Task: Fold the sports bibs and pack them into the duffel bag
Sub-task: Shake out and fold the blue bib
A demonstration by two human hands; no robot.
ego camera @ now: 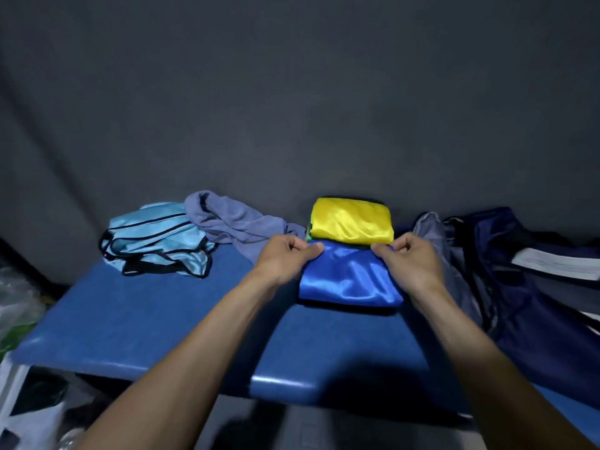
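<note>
A folded shiny blue bib (pixel 350 277) lies on the blue table (pixel 136 313). My left hand (pixel 285 258) pinches its far left corner, and my right hand (pixel 409 258) pinches its far right corner. Just behind it sits a folded yellow bib (pixel 352 222) on top of a small stack with a green edge showing. A light blue bib with black trim (pixel 156 243) lies crumpled at the far left. The dark navy duffel bag (pixel 526 287) lies at the right with its mouth towards the bibs.
A grey-purple cloth (pixel 233 222) lies crumpled between the light blue bib and the stack. A dark wall rises right behind the table. Plastic bags (pixel 16 306) sit off the left edge, below table level.
</note>
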